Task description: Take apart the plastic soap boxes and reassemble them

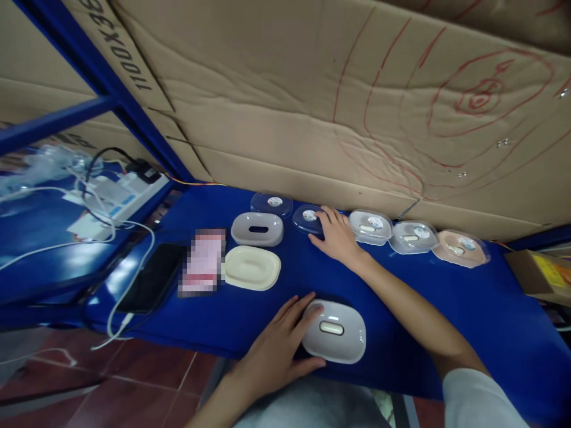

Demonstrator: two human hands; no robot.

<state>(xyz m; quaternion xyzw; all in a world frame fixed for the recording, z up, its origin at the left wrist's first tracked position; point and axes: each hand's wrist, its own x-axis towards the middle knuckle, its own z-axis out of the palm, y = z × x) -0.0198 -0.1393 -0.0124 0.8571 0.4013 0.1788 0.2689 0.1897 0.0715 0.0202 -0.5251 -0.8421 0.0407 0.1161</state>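
My left hand is closed around the left end of a grey soap dish, fingers on its far rim and thumb by its near edge. A cream oval insert sits in the slot at the dish's middle. Farther off, my right hand spans a clear plastic lid with a round sticker. Its thumb is at the lid's near edge and a finger is on the sticker; the lid's right end is hidden. Another clear lid lies to the left.
A grey slotted dish piece and a cream tray lie left on the blue table. Lidded dishes line the cardboard wall. Phones, cables and a power strip are at left; a box is at right.
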